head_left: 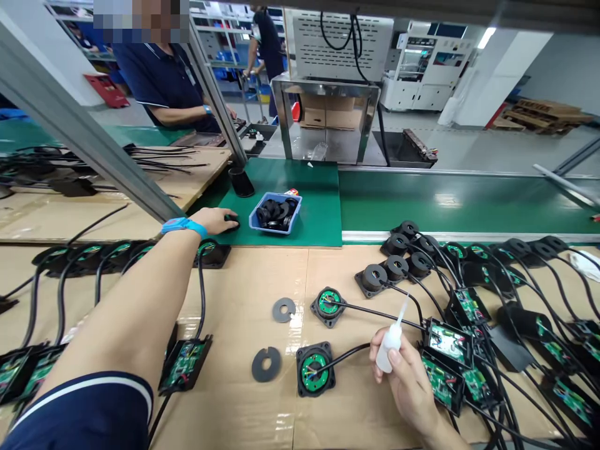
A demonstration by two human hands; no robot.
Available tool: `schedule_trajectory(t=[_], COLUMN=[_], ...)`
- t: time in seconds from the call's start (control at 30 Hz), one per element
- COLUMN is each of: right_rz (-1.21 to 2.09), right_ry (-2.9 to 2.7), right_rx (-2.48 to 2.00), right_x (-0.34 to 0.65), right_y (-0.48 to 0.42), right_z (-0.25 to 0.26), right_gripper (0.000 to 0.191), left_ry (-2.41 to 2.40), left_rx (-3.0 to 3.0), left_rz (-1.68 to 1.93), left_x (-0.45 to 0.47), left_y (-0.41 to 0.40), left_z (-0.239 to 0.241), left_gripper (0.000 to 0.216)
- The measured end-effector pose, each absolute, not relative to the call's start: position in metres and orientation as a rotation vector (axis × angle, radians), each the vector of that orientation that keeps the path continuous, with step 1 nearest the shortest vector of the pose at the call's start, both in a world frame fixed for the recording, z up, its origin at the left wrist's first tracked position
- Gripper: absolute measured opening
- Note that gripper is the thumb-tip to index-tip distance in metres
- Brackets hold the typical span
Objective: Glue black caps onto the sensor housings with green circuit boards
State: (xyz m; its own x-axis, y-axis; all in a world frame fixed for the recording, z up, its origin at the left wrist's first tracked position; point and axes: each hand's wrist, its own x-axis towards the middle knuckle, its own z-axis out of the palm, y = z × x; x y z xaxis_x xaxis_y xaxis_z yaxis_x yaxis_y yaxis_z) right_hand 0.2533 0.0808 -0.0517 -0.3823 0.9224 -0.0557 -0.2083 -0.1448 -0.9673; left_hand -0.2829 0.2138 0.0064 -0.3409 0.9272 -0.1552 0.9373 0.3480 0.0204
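In my right hand (410,381) is a small white squeeze bottle (389,350), its thin nozzle pointing up. Stretched out to the green mat (323,212), my left hand (214,220) has its fingers closed on a small black part (231,220), mostly hidden by them. Between my hands, two square black housings with round green circuit boards lie face up, a nearer one (315,370) and a farther one (329,305), each with a black cable. Beside them rest two flat slotted discs, a dark one (266,364) and a greyer one (284,309).
A blue tray (275,230) of black rings stands on the mat near a black cup (241,181). Cabled units with open circuit-board boxes (450,342) crowd the right; others (185,362) line the left. A metal post (218,87) rises at left. A co-worker (164,87) stands beyond.
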Motion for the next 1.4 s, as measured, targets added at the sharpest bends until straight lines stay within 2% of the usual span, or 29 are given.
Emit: schedule_trajectory(t=[0.2, 0.43, 0.6, 0.73, 0.9, 1.03, 1.4], right_rz=[1.699, 1.662, 1.676, 1.696, 1.707, 1.709, 1.688], right_ry=[-1.263, -1.267, -1.273, -1.263, -1.261, -1.266, -1.282], right_rx=[-0.855, -0.856, -0.828, -0.835, -0.823, -0.799, -0.789], right_x=[0.253, 0.254, 0.253, 0.254, 0.254, 0.254, 0.258], right_y=[0.081, 0.082, 0.081, 0.081, 0.081, 0.081, 0.082], right_z=[-0.051, -0.049, -0.045, -0.045, -0.045, -0.043, -0.050], right_gripper=[0.037, 0.035, 0.036, 0.036, 0.036, 0.036, 0.032], left_ry=[2.363, 2.291, 2.040, 1.855, 1.871, 1.947, 2.069], left_rx=[1.687, 1.691, 1.713, 1.680, 1.601, 1.601, 1.898], left_rz=[-0.206, -0.069, 0.228, 0.442, 0.616, 0.684, 0.794], left_x=[-0.285, -0.261, -0.213, -0.158, -0.115, -0.106, -0.097], left_y=[0.219, 0.208, 0.142, 0.074, 0.027, 0.016, 0.025], left_z=[-0.005, 0.004, 0.020, 0.009, -0.020, -0.036, -0.043], left_gripper=[0.039, 0.037, 0.050, 0.059, 0.033, 0.023, 0.032])
